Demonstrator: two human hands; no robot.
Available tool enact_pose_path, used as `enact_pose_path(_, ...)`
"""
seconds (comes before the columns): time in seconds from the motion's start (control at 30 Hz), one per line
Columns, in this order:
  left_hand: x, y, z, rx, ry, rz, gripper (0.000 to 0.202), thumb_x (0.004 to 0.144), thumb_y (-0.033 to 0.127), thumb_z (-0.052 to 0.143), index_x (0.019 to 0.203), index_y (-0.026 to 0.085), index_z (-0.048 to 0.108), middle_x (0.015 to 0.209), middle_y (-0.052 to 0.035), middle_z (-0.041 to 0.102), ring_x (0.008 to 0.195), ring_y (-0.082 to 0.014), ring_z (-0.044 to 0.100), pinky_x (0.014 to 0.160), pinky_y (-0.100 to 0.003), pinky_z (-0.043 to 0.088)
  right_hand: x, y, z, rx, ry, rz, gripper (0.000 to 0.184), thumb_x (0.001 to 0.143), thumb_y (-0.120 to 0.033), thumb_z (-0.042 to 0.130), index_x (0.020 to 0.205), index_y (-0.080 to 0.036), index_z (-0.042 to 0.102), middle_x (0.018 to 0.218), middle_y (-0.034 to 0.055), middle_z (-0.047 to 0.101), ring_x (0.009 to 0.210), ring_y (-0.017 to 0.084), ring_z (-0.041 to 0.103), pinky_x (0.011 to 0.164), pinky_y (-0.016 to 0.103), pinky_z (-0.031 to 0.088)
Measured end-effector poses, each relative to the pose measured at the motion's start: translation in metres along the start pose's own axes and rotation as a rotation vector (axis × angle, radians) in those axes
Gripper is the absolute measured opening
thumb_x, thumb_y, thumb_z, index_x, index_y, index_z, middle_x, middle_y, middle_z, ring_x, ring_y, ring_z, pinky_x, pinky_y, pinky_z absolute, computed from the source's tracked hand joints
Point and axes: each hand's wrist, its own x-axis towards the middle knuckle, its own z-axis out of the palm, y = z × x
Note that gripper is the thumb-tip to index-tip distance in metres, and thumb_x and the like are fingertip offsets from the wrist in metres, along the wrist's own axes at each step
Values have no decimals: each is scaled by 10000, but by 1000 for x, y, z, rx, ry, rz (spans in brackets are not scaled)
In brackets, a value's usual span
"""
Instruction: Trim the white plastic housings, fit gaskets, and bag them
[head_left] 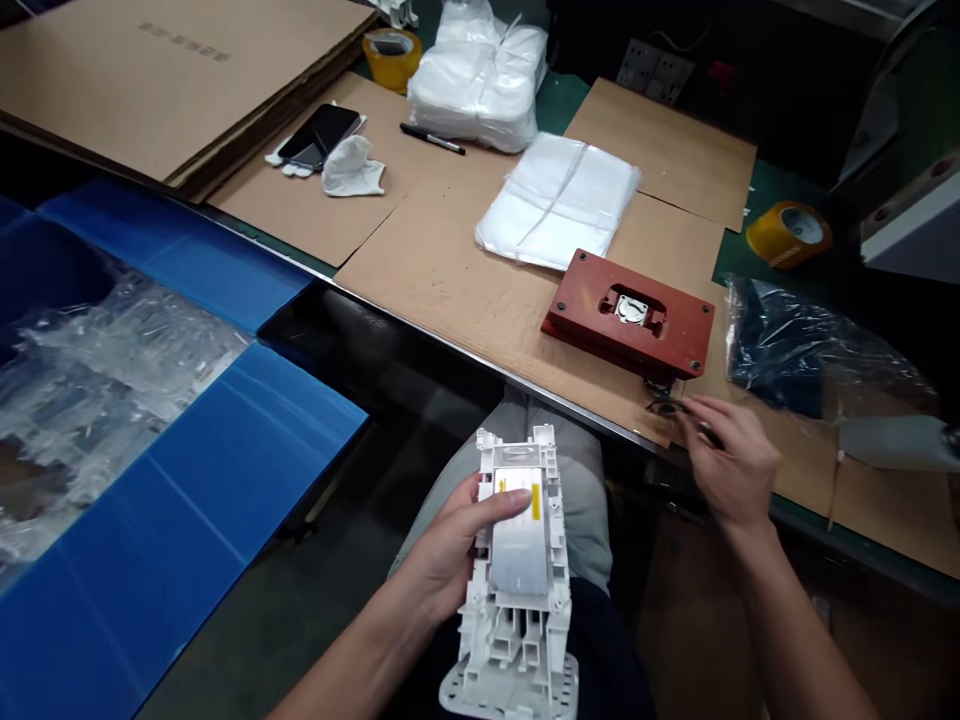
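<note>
In my left hand is a white plastic frame, held over my lap with the thumb lying across its front. A smooth whitish panel with yellow marks sits in the frame's middle. My right hand is at the table's front edge, its fingers pinched on a small dark thin object whose kind I cannot make out. Just beyond those fingers lies a red-brown block fixture with screws at its corners. A small silvery-white part sits in the fixture's central opening.
Bundles of white plastic bags lie on the cardboard-covered table. Further left are a pen, a phone and a white glove. Yellow tape stands right. A blue bin holds bagged parts.
</note>
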Motion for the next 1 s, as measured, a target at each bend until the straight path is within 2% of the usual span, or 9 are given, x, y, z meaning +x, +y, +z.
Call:
enact_pose_path(0.17,-6,0,0,-26,-9,-11,458,750,238,832,1161,186,637,947,-70,770,790,-200,728,744,-323,600,29,-16,-8,-39,475,131,189,888,-267,711,1041,-195,794,976,124,753,916,300,696,837,467,540)
enact_pose_path(0.23,-7,1,0,-7,-21,9,447,756,248,826,1154,185,633,967,-74,763,811,-210,725,762,-337,596,36,-32,-10,94,666,277,195,845,-262,756,1017,-181,800,914,120,746,843,300,695,695,438,543)
enact_pose_path(0.3,-7,1,1,41,-35,70,459,771,263,813,1177,191,613,1034,-78,750,864,-223,718,796,-355,587,32,-55,-12,326,725,430,213,780,-232,807,983,-169,801,894,114,733,743,264,683,476,329,455)
enact_pose_path(0.37,-4,0,1,129,-22,196,487,776,255,804,1207,200,584,1073,-68,729,927,-224,697,829,-349,563,19,-85,-13,610,563,616,262,733,-203,835,987,-154,795,878,105,718,641,192,646,353,231,277)
enact_pose_path(0.4,-2,-2,1,186,1,283,489,765,243,808,1193,202,575,1057,-53,718,937,-215,681,835,-334,547,9,-100,-14,749,420,734,298,722,-201,844,1010,-148,790,837,91,705,616,162,627,345,205,260)
enact_pose_path(0.5,6,-6,0,436,107,546,380,725,224,822,991,205,552,891,16,653,835,-158,608,743,-258,474,-21,-146,-12,1025,63,1007,467,726,-208,860,1175,-198,735,771,13,656,583,87,575,442,161,414)
enact_pose_path(0.6,12,-8,-1,687,207,700,288,763,213,769,864,212,500,814,42,589,743,-127,530,673,-242,402,-41,-176,-4,1143,-136,1050,512,780,-237,837,1262,-260,665,789,-9,663,592,74,572,539,169,483)
enact_pose_path(0.73,13,-7,-3,813,210,819,233,774,177,741,869,216,532,879,25,591,796,-146,552,723,-258,415,-48,-188,11,1163,-244,989,515,844,-255,789,1320,-299,597,814,-23,669,596,63,548,546,151,459)
enact_pose_path(1.0,10,-9,-3,929,197,922,144,834,168,690,866,215,558,912,7,598,821,-160,565,755,-281,419,-50,-183,19,1079,-262,898,548,856,-256,780,1361,-301,571,811,-31,636,676,85,574,584,158,460)
